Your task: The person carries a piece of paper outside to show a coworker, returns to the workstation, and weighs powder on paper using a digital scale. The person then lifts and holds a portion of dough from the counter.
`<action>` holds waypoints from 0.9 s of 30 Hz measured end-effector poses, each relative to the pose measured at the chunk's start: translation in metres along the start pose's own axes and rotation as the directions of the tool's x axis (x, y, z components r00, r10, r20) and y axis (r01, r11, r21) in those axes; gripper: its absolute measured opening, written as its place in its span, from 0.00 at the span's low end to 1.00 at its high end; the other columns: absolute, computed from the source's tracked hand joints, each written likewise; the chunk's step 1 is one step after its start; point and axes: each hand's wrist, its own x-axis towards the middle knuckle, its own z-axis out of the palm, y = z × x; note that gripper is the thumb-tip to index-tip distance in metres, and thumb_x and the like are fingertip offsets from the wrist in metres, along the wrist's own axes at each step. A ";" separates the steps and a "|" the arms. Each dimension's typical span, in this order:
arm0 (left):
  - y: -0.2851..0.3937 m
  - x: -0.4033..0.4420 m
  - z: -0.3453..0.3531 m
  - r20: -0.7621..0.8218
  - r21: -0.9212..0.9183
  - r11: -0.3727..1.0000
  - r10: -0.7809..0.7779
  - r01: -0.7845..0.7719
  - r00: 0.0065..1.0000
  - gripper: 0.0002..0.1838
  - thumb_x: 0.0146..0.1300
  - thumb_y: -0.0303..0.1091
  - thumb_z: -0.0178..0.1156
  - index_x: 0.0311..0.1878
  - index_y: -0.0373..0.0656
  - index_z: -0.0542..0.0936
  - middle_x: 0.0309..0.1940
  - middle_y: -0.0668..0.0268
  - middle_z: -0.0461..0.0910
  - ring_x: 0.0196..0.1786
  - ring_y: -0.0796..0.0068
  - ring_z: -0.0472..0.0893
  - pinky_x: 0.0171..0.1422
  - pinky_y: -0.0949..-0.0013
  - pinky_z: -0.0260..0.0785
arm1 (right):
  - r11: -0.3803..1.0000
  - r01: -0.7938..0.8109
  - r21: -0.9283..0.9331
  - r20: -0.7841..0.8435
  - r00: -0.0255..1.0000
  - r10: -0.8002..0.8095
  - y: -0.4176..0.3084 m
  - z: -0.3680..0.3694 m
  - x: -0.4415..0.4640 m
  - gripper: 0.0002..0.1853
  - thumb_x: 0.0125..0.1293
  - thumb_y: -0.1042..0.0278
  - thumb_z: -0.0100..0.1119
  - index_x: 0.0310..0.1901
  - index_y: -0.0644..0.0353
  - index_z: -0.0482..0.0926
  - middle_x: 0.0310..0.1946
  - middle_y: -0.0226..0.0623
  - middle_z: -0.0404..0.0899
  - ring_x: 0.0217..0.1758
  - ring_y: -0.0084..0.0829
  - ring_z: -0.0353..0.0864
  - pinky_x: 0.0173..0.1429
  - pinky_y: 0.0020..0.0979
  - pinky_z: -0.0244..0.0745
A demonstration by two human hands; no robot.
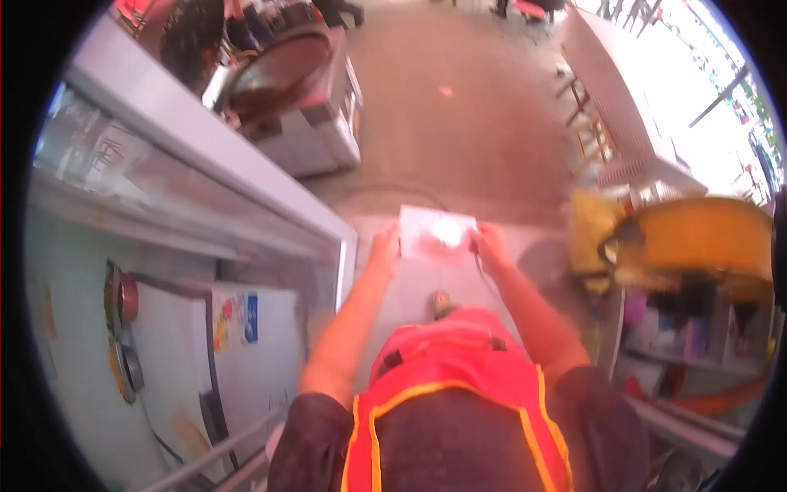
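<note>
A flat, pale rectangular sheet or panel (422, 238) is held out in front of my body, with a bright glare on its face; what it is exactly I cannot make out. My left hand (385, 248) grips its left edge and my right hand (489, 244) its right edge. The fingers of both hands are closed on the edges and partly hidden. A thin dark cord (485, 275) hangs near my right hand. Below the panel shows my red apron (459, 340) with yellow trim.
A glass partition with a white frame (279, 182) stands at the left. Beyond it, a large round pan (283, 70) rests on a white box-like stand (316, 135). At the right are a yellow rounded object (697, 238) and shelves (689, 353). Brown floor (467, 107) stretches ahead.
</note>
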 end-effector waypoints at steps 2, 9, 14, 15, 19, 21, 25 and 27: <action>0.019 0.058 0.004 -0.021 0.006 1.000 0.025 -0.025 0.999 0.13 0.63 0.40 0.46 0.40 0.42 0.75 0.30 0.70 0.76 0.32 0.80 0.74 0.35 0.73 0.67 | 1.000 0.008 0.004 -0.149 0.989 -0.008 -0.020 0.002 0.060 0.05 0.54 0.73 0.52 0.27 0.64 0.75 0.21 0.31 0.73 0.24 0.20 0.71 0.27 0.23 0.67; 0.135 0.236 0.024 -0.079 0.021 0.996 -0.080 0.082 0.994 0.16 0.65 0.42 0.43 0.44 0.41 0.73 0.31 0.67 0.76 0.32 0.78 0.76 0.35 0.74 0.69 | 0.998 -0.036 0.057 -0.145 0.988 0.044 -0.102 -0.001 0.264 0.09 0.59 0.70 0.50 0.32 0.69 0.74 0.24 0.34 0.74 0.27 0.24 0.73 0.30 0.24 0.69; 0.198 0.377 0.014 -0.103 0.065 0.993 -0.094 0.101 0.990 0.15 0.65 0.41 0.42 0.42 0.41 0.74 0.30 0.68 0.76 0.30 0.80 0.75 0.33 0.76 0.69 | 0.994 -0.039 0.102 -0.205 0.977 0.059 -0.170 0.006 0.404 0.10 0.60 0.71 0.48 0.35 0.71 0.73 0.30 0.37 0.74 0.32 0.28 0.75 0.37 0.28 0.73; 0.206 0.404 0.013 -0.103 0.054 0.992 -0.108 0.114 0.989 0.15 0.65 0.41 0.42 0.42 0.41 0.74 0.30 0.68 0.75 0.30 0.80 0.74 0.33 0.76 0.69 | 0.992 -0.048 0.115 -0.212 0.975 0.071 -0.184 0.004 0.434 0.10 0.60 0.71 0.48 0.36 0.71 0.73 0.31 0.39 0.74 0.33 0.29 0.75 0.40 0.31 0.74; 0.271 0.503 0.019 -0.109 0.045 0.988 -0.142 0.148 0.984 0.15 0.65 0.40 0.42 0.41 0.40 0.74 0.30 0.68 0.75 0.30 0.80 0.74 0.32 0.77 0.69 | 0.991 -0.038 0.132 -0.217 0.974 0.066 -0.239 0.004 0.558 0.11 0.61 0.71 0.47 0.38 0.71 0.72 0.32 0.39 0.75 0.34 0.30 0.75 0.41 0.30 0.74; 0.292 0.558 0.023 -0.105 0.058 0.990 -0.124 0.131 0.987 0.15 0.65 0.40 0.42 0.41 0.40 0.74 0.30 0.68 0.75 0.30 0.80 0.74 0.32 0.77 0.69 | 0.985 -0.021 0.169 -0.200 0.978 0.055 -0.266 0.002 0.619 0.11 0.61 0.71 0.47 0.39 0.71 0.72 0.32 0.39 0.75 0.34 0.30 0.76 0.41 0.30 0.74; 0.323 0.690 0.024 -0.153 0.035 0.993 -0.110 0.117 0.982 0.16 0.65 0.40 0.42 0.42 0.39 0.74 0.31 0.67 0.76 0.31 0.79 0.75 0.33 0.76 0.69 | 0.992 -0.037 0.122 -0.159 0.986 0.056 -0.295 -0.009 0.771 0.11 0.61 0.71 0.47 0.40 0.71 0.72 0.33 0.39 0.75 0.35 0.30 0.76 0.41 0.30 0.74; 0.340 0.756 0.027 -0.165 0.035 0.997 -0.065 0.072 0.984 0.16 0.65 0.40 0.42 0.43 0.39 0.74 0.31 0.66 0.76 0.31 0.79 0.75 0.34 0.76 0.69 | 0.994 -0.049 0.094 -0.119 0.991 0.060 -0.317 -0.013 0.850 0.11 0.61 0.71 0.47 0.40 0.70 0.72 0.33 0.38 0.75 0.35 0.30 0.76 0.41 0.30 0.74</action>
